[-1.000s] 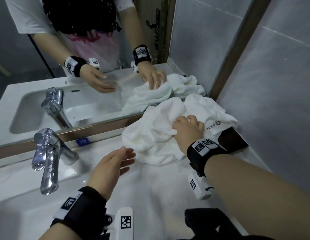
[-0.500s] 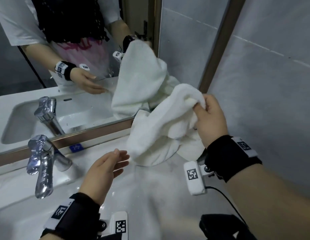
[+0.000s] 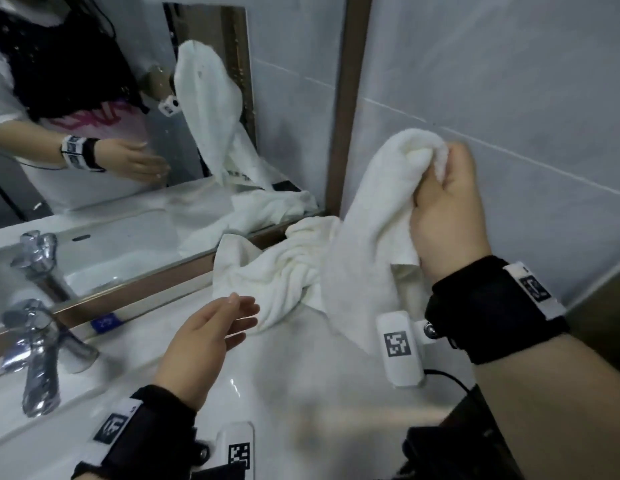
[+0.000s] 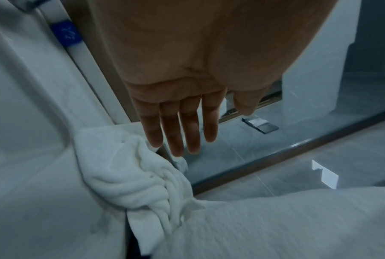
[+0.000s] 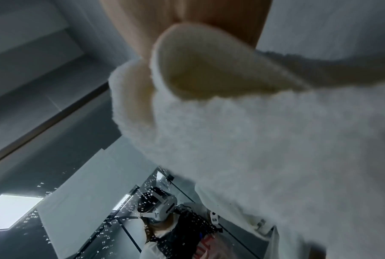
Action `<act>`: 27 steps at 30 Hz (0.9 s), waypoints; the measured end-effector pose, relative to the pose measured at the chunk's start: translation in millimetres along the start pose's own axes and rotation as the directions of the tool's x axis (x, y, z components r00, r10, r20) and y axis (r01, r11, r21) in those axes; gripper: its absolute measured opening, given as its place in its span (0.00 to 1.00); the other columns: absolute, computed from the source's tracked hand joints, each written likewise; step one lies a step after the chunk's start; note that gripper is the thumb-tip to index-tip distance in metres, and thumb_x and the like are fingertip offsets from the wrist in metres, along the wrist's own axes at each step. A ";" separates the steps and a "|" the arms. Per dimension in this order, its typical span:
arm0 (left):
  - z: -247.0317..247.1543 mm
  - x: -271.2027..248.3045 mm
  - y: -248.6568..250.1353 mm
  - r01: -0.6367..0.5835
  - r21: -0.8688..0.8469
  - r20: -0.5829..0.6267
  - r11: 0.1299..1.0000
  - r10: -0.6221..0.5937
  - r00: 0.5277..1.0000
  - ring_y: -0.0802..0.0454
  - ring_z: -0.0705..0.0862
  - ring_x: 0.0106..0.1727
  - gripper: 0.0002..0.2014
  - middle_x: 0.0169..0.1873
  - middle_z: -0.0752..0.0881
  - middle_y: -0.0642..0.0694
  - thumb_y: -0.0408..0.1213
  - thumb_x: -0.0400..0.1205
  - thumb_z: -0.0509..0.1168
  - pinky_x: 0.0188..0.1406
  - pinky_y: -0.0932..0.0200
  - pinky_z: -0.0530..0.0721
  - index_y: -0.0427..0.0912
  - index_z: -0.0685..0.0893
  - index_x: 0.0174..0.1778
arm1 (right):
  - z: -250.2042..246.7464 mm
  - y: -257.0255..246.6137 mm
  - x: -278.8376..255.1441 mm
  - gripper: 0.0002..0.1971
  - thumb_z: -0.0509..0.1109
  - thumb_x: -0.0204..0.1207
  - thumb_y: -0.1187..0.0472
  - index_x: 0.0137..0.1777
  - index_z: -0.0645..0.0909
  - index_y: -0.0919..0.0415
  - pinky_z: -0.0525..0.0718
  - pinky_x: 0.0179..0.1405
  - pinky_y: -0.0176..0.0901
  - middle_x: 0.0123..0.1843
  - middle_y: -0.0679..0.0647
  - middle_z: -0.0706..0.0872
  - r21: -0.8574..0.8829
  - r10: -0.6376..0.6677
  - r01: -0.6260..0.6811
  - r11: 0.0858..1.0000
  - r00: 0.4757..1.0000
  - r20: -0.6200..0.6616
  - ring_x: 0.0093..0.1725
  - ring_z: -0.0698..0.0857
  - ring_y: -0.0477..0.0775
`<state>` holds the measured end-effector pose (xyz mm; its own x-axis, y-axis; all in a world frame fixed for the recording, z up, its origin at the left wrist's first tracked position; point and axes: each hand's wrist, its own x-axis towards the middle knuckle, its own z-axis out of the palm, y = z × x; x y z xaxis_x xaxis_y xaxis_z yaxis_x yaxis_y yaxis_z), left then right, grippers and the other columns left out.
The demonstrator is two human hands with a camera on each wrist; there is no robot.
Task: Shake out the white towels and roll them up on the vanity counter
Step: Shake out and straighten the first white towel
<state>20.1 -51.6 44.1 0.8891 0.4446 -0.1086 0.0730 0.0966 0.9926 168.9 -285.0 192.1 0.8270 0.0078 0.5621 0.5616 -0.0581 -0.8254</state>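
A white towel (image 3: 367, 216) hangs from my right hand (image 3: 443, 206), which grips a bunch of it high beside the tiled wall. In the right wrist view the towel (image 5: 253, 140) fills most of the picture. Its lower part trails down to a crumpled heap of white towel (image 3: 273, 271) on the vanity counter (image 3: 284, 393) against the mirror. Whether the heap is one towel or two I cannot tell. My left hand (image 3: 215, 330) hovers over the counter with straight fingers (image 4: 182, 129), just short of the heap (image 4: 131, 175), holding nothing.
A chrome tap (image 3: 34, 344) stands at the left over the basin (image 3: 10, 427). The mirror (image 3: 128, 133) with its brown frame (image 3: 350, 98) runs along the back. A grey tiled wall (image 3: 509, 81) closes the right side. A dark object (image 3: 450, 445) sits at the counter's near right edge.
My right hand has lifted the towel from the heap and carried it higher and to the right. The left hand has stayed open in about the same place.
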 end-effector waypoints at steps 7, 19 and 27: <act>65.0 -17.4 12.5 -0.057 0.053 0.176 0.997 0.047 0.983 0.49 0.90 0.55 0.16 0.52 0.92 0.47 0.52 0.86 0.59 0.61 0.44 0.83 0.50 0.91 0.50 | -59.1 -27.2 -42.3 0.12 0.62 0.84 0.58 0.39 0.71 0.45 0.76 0.28 0.33 0.31 0.41 0.76 -0.033 0.043 -0.043 0.999 0.999 -0.004 0.31 0.76 0.40; 181.6 -102.2 37.6 -0.167 0.068 0.455 0.984 0.119 0.882 0.56 0.89 0.56 0.16 0.54 0.91 0.53 0.56 0.79 0.61 0.62 0.47 0.82 0.55 0.90 0.52 | -185.9 -52.0 -111.8 0.09 0.60 0.85 0.55 0.42 0.71 0.53 0.79 0.35 0.45 0.33 0.42 0.76 -0.246 0.122 -0.147 0.958 0.986 -0.111 0.34 0.76 0.41; 265.1 -175.1 61.1 -0.215 -0.017 0.794 0.976 0.144 0.591 0.47 0.85 0.65 0.27 0.63 0.87 0.48 0.53 0.75 0.73 0.62 0.46 0.82 0.57 0.78 0.71 | -255.6 -67.1 -159.9 0.08 0.59 0.85 0.53 0.47 0.75 0.55 0.81 0.36 0.38 0.41 0.51 0.83 -0.284 0.242 -0.262 0.923 0.965 -0.105 0.38 0.81 0.42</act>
<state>-11.4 -359.6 138.0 0.8946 -0.4300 0.1212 -0.1279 0.0135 0.9917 -7.7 -537.5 171.1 0.9308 -0.1110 0.3483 0.2941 -0.3388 -0.8937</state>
